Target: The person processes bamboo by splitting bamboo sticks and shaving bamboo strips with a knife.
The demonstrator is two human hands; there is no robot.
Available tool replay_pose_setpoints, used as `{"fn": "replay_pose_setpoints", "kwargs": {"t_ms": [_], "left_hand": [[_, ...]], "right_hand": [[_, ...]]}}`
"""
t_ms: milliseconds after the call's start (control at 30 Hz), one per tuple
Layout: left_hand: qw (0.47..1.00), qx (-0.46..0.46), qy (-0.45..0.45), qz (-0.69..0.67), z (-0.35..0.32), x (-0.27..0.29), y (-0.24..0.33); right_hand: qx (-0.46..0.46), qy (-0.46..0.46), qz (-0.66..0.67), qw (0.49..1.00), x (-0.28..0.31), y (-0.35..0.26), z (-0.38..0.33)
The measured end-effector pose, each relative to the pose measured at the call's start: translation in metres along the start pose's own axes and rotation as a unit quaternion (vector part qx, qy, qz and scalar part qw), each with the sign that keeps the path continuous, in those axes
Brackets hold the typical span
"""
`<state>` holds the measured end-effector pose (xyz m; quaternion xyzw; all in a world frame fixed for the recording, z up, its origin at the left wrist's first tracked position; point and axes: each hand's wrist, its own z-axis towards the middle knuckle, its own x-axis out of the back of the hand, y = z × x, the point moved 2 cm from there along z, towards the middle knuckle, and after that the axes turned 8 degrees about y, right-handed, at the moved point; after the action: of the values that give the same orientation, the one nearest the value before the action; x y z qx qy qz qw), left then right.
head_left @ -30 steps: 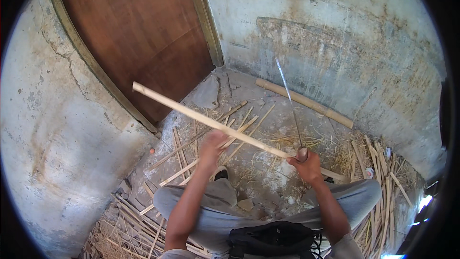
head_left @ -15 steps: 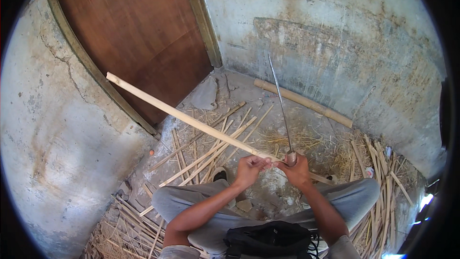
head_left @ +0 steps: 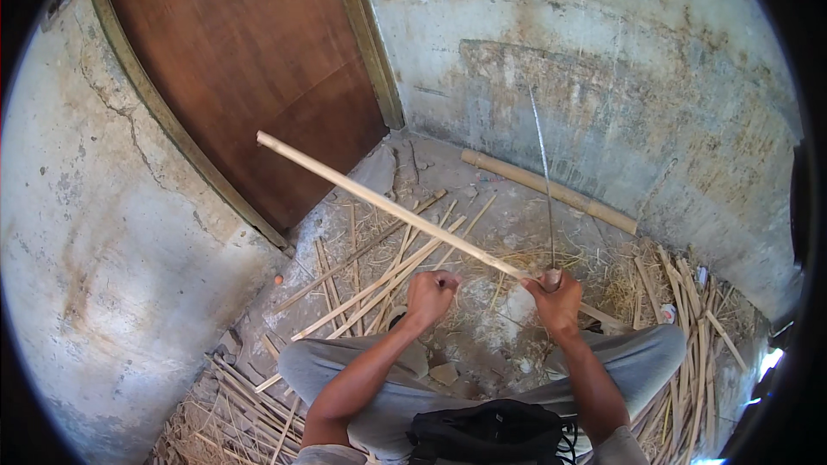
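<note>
At the far left of the frame a cracked, stained plaster wall [head_left: 103, 232] curves down to the floor, and beside it, in the upper left, stands a brown wooden door [head_left: 250, 69] in a pale frame. From in front of the door's lower part a long pale bamboo strip [head_left: 388, 202] runs diagonally down toward the centre of the frame, its free end up in the air at upper left. Below it, split bamboo slats [head_left: 379, 284] lie scattered on the concrete floor [head_left: 482, 336] among dry shavings, with more bundled at the lower left.

Just left of centre, the left hand [head_left: 429, 293] is curled into a fist just below the strip; its fingers are closed, but whether they actually grip the strip or only rest by it cannot be told. Right of centre, the right hand [head_left: 558, 300] has its fingers wrapped tight round the handle of a long thin blade [head_left: 544, 181], which stands almost upright and meets the strip at the hand. The person's grey-trousered knees spread across the lower frame, with a black bag [head_left: 491, 430] at bottom centre. Against the rear wall at upper right lies a thick bamboo pole [head_left: 551, 191], and more slats [head_left: 689, 310] pile up at the right.
</note>
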<state>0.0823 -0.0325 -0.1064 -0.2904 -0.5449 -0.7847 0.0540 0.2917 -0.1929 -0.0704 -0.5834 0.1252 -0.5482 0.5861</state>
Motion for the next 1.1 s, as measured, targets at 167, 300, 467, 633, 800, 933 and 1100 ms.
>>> {"fn": "replay_pose_setpoints", "kwargs": {"t_ms": [167,300,467,633,800,933,1100], "left_hand": [[0.995,0.081,0.062,-0.006,0.029,0.037,-0.028],[0.974,0.143,0.169,-0.044,0.046,0.067,-0.043],[0.918,0.216,0.268,-0.196,0.060,0.107,-0.081],[0.664,0.229,0.392,-0.594,0.068,0.183,-0.178],[0.486,0.235,0.505,-0.673,0.057,0.244,-0.236],[0.239,0.287,0.558,-0.741,0.026,0.298,-0.270],[0.494,0.238,0.557,-0.624,0.002,0.375,-0.251]], "right_hand": [[0.031,0.046,0.026,0.998,0.016,-0.001,0.011],[0.048,0.060,0.008,0.997,0.013,0.002,0.009],[0.050,0.119,0.007,0.992,0.022,0.001,0.017],[0.038,0.117,0.051,0.991,0.023,0.006,0.019],[0.040,0.128,0.026,0.991,0.030,0.013,0.025],[0.022,0.138,0.051,0.989,0.033,0.003,0.025],[0.052,0.173,0.110,0.977,0.026,0.011,0.039]]}}
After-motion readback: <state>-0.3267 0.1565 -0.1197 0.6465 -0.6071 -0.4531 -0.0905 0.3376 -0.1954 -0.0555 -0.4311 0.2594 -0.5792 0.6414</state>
